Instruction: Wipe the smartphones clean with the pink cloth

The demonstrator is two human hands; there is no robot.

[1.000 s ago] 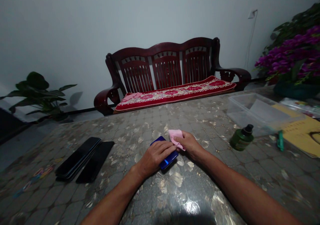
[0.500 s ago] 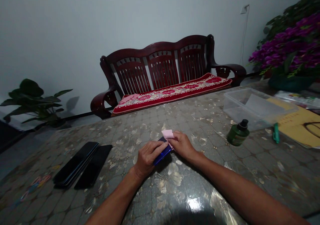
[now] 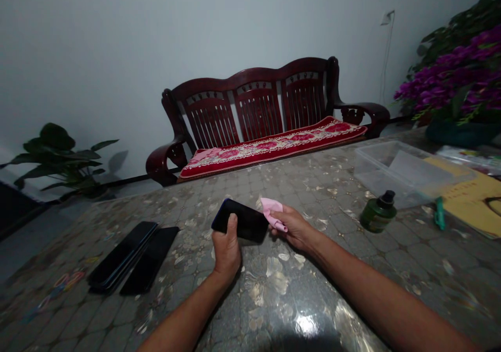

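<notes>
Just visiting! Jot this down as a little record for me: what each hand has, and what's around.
Left grip: phone, thumb across its black face
Right grip: pink cloth, by the phone's right end
Table, left: stacked dark phones, another dark phone alongside
Table, right: green bottle, green pen, clear box
Beyond table: wooden bench, red cover

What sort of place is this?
Probably a home living room: a carved wooden bench with a red floral seat cover, a leafy potted plant by the wall, and purple flowers.
</notes>
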